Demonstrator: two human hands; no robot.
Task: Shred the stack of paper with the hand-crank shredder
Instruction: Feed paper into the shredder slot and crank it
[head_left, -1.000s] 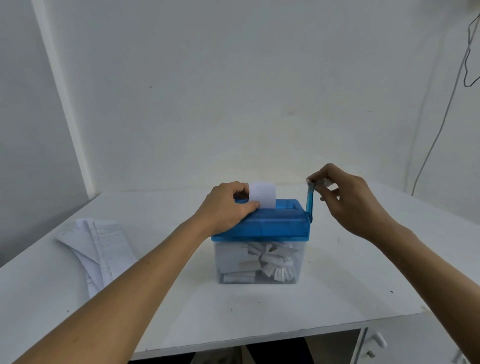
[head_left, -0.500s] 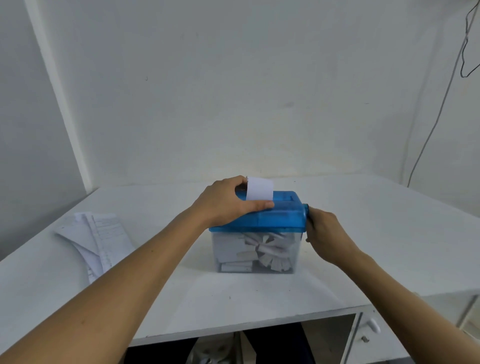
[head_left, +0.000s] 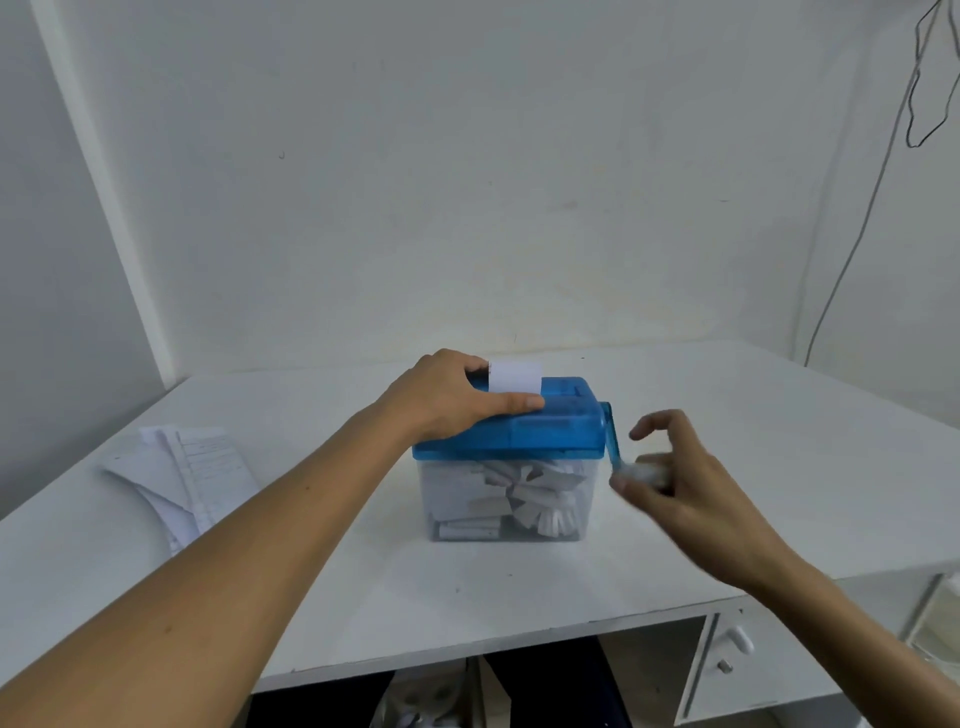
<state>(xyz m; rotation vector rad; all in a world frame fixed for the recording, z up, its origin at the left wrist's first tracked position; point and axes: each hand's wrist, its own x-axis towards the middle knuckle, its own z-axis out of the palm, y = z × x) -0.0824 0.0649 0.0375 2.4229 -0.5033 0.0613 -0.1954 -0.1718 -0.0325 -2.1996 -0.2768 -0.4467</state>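
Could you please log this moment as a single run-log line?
step: cranking | left hand: grips shredder lid | right hand: pinches crank knob | sheet: upright in slot | stack: left of shredder

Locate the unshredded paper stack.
In the head view, the paper stack lies on the left side of the white table, left of the blue shredder and apart from it.

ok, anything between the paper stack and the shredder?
Nothing on the table there: between paper stack and shredder only the left forearm crosses above it, in the head view.
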